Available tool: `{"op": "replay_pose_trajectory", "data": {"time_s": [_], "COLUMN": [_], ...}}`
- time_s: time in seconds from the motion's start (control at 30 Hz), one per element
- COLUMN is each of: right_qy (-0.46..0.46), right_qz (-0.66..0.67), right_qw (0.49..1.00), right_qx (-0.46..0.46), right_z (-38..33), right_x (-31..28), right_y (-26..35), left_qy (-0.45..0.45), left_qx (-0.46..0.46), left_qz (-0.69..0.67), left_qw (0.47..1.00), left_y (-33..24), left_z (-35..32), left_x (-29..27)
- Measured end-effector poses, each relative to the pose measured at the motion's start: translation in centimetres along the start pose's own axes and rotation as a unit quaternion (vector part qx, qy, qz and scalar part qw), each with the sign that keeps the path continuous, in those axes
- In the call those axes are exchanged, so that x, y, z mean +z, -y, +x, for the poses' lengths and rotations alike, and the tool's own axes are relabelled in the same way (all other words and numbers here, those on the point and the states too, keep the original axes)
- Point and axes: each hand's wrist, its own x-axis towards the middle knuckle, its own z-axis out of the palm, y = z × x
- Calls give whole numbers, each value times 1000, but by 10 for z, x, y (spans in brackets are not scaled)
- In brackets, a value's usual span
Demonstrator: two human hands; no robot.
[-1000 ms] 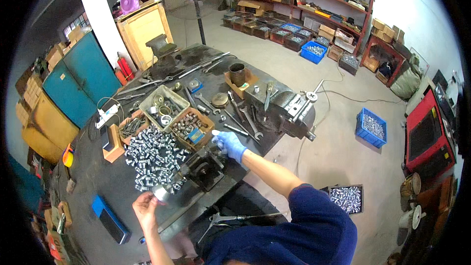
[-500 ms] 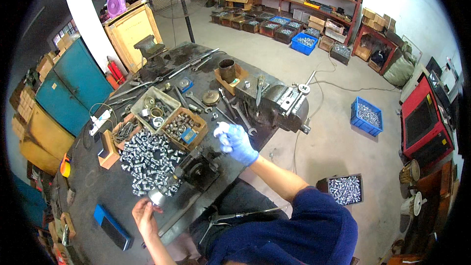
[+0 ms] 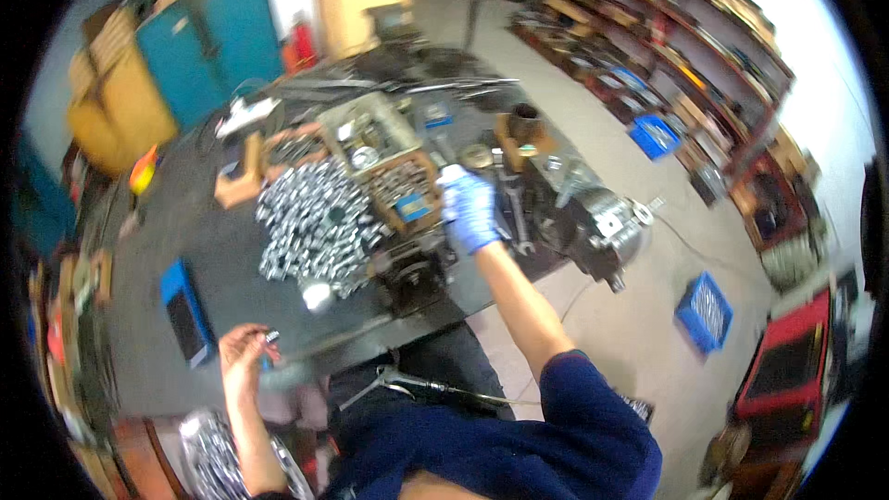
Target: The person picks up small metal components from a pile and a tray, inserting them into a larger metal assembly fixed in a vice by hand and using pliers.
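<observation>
the landmark here is the small black vise bolted at the near edge of the workbench, probably put there so the person can stand right over it. the right hand, in a blue glove, sits just past the vise on its right side, fingers curled around something pale at the top; too blurred to tell what it is or how tight the hold is. the left hand, bare, is well to the left of the vise at the bench's near edge, pinching a small metal piece between the fingertips. the heap of shiny metal parts lies just left of the vise, likely for easy grabbing. a wooden box of bits sits right behind it.
</observation>
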Motion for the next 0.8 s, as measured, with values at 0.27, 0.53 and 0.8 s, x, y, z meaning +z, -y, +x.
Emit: {"op": "replay_pose_trajectory", "data": {"time_s": [0.27,0.53,0.8], "right_qy": [35,-20,73], "right_qz": [353,190,300], "right_qw": [927,947,914], "right_qx": [118,259,263], "right_z": [-88,-81,-74], "right_x": [-53,-34,-42], "right_y": [74,-6,-18], "left_qy": [-267,-169,-170], "left_qx": [-62,2,31], "left_qz": [191,420,536], "left_qw": [942,892,826], "left_y": [5,6,71], "left_z": [-139,-46,118], "left_x": [-115,-65,0]}}
